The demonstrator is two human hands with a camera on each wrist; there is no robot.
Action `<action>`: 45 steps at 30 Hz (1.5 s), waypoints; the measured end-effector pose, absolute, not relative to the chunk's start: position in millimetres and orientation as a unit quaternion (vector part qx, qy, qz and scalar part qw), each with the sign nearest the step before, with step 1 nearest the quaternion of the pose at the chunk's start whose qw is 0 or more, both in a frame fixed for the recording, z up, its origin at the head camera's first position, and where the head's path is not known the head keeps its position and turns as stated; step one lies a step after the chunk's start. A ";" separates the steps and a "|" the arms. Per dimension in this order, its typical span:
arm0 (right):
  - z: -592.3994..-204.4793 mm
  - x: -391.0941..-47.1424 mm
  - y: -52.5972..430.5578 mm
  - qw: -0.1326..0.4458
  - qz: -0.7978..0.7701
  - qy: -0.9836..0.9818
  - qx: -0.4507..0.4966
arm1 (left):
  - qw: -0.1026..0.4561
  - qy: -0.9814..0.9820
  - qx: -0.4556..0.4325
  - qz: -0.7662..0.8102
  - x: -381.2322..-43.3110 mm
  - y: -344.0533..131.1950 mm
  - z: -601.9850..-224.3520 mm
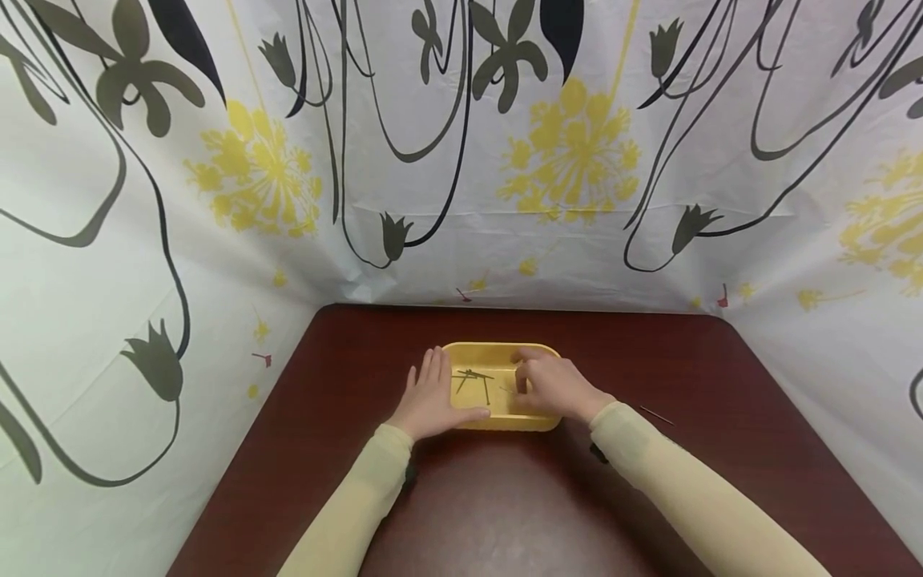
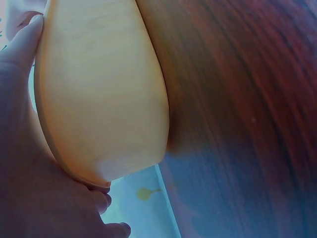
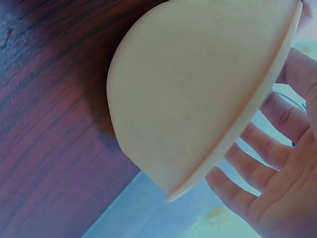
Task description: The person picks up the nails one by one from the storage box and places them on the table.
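Observation:
A yellow plastic tray (image 1: 505, 423) sits on the dark red-brown table, with several thin, dark nail-like pieces (image 1: 472, 375) lying loose in its left half. My left hand (image 1: 430, 398) rests along the tray's left end, fingers straight and pointing away, thumb along the near rim. Over the right end reaches my right hand (image 1: 554, 386), its fingers loosely bent down toward the inside. A faint thin piece (image 1: 508, 390) shows just left of those fingers. In the right wrist view the fingers (image 3: 252, 168) are spread behind the tray's rim, which hides the fingertips.
One thin nail-like piece (image 1: 656, 414) lies on the table (image 1: 346, 385) right of the tray, beside my right forearm. A white cloth with flower patterns (image 1: 447, 184) hangs behind the table and along both sides.

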State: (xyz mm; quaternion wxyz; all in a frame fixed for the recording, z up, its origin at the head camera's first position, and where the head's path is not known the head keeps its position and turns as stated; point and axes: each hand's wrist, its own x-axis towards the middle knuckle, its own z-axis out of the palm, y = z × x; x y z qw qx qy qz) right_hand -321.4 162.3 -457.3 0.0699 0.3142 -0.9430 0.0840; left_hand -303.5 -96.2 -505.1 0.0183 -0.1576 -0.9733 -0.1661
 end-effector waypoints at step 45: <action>-427.8 -313.8 241.3 0.141 0.057 -0.926 0.345 | -0.003 -0.961 -0.168 -0.221 -301.8 -97.6 -502.9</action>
